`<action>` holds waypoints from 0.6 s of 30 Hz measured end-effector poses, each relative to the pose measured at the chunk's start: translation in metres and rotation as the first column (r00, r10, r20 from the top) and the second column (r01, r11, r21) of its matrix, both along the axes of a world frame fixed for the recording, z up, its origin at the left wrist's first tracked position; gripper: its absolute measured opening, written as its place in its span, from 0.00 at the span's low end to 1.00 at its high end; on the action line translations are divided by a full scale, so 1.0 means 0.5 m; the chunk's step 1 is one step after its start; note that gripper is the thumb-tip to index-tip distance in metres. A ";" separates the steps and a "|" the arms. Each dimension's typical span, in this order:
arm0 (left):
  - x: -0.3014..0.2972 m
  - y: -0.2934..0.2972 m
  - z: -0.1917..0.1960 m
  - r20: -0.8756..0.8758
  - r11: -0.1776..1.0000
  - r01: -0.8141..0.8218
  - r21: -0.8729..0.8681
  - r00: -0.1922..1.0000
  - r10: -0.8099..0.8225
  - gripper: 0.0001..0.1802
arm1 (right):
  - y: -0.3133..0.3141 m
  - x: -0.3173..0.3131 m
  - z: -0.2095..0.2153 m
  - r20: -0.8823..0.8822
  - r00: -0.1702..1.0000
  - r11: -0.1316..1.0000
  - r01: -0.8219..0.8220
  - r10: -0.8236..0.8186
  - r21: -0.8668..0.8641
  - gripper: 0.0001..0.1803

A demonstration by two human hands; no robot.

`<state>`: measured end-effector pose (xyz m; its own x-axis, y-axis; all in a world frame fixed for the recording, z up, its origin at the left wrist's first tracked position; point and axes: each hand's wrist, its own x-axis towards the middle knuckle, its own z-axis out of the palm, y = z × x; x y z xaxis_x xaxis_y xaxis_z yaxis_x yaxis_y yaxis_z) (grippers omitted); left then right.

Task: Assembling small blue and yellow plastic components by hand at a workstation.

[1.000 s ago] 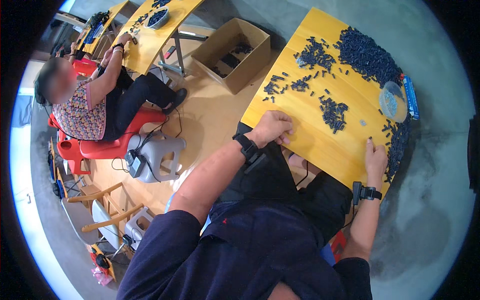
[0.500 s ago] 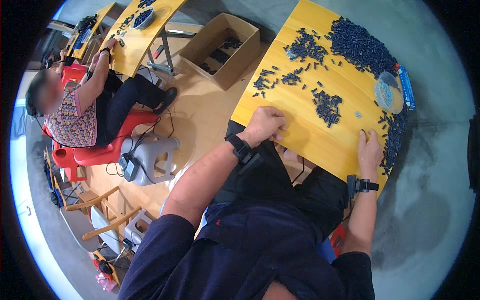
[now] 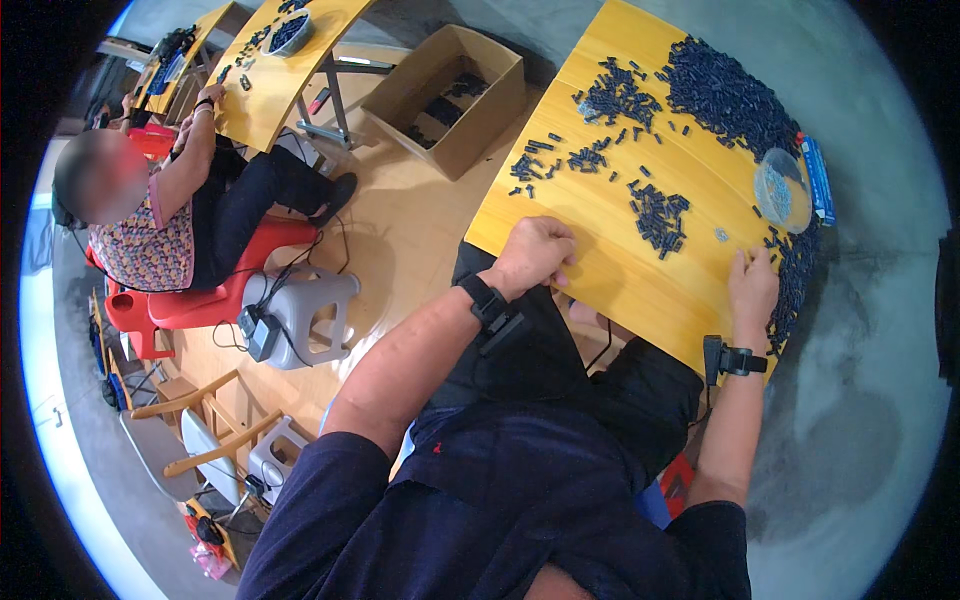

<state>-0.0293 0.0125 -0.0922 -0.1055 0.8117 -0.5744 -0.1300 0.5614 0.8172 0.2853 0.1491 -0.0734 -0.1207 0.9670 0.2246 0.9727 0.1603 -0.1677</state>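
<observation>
My left hand is at the near left edge of the yellow wooden table. Its fingers are curled with the tips together; what they hold, if anything, is hidden. Farther right, my right hand is over the tabletop beside small black cylindrical pieces along the right edge. Its fingers are bent with a gap between the tips, and nothing shows in them. Between the hands lies a loose heap of black pieces. A small cluster of silvery bits lies just beyond my right hand.
A large black heap covers the far right. Beside it stand a clear tub of small metallic parts and a blue box. A cardboard box is on the floor. Another person sits at a table to the left.
My right hand has shifted right and slightly forward, toward the black pieces at the edge. My left hand stays almost where it was. The whole view has moved slightly.
</observation>
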 end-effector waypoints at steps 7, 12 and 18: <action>0.003 0.003 0.005 0.012 1.000 0.015 -0.010 1.000 -0.015 0.11 | -0.031 -0.088 0.009 -0.215 0.959 0.981 -0.192 0.183 -0.022 0.10; 0.001 0.004 0.012 -0.013 1.000 0.001 -0.020 1.000 -0.001 0.12 | -0.049 -0.126 0.018 -0.264 0.927 0.946 -0.303 0.266 -0.114 0.07; 0.005 0.005 0.010 -0.020 1.000 -0.010 -0.012 1.000 0.010 0.11 | -0.036 -0.189 0.043 -0.273 0.893 0.911 -0.398 0.357 -0.111 0.07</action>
<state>-0.0270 0.0148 -0.0870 -0.1250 0.8036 -0.5818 -0.1197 0.5699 0.8129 0.1906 0.1310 -0.0519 -0.4454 0.8843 0.1403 0.7701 0.4583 -0.4438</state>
